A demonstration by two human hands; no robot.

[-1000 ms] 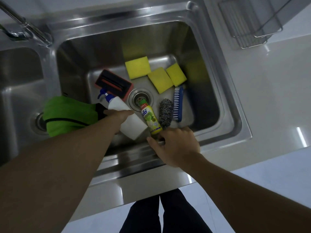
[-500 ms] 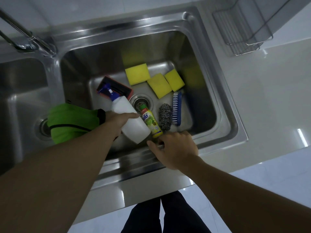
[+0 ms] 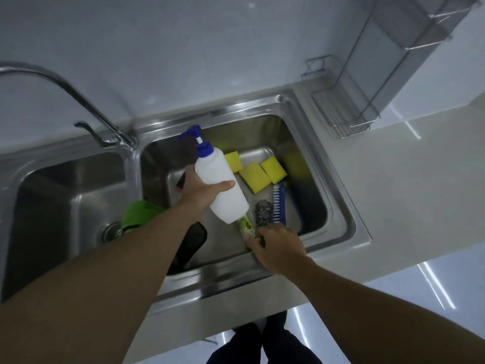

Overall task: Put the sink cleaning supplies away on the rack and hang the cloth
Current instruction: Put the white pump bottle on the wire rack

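My left hand [image 3: 202,191] grips a white spray bottle with a blue nozzle [image 3: 220,185], held up above the right sink basin [image 3: 338,203]. My right hand [image 3: 275,243] reaches into the basin and its fingers close on the base of a small yellow-green detergent bottle [image 3: 245,225] lying on the bottom. Beside it lie a steel wool scourer [image 3: 263,212] and a blue brush [image 3: 278,204]. Three yellow sponges [image 3: 253,177] lie further back. A green cloth [image 3: 139,214] hangs over the divider between the basins. The wire rack [image 3: 341,111] stands at the back right.
A chrome faucet [image 3: 78,101] arches over the left. The left basin [image 3: 65,195] holds only its drain. A dark scrubber [image 3: 181,182] peeks out behind my left hand. White counter [image 3: 406,185] stretches to the right of the sink.
My left hand has lifted the spray bottle up out of the basin. My right hand has moved from the sink's front edge onto the detergent bottle. The view tilted up, showing wall and rack.
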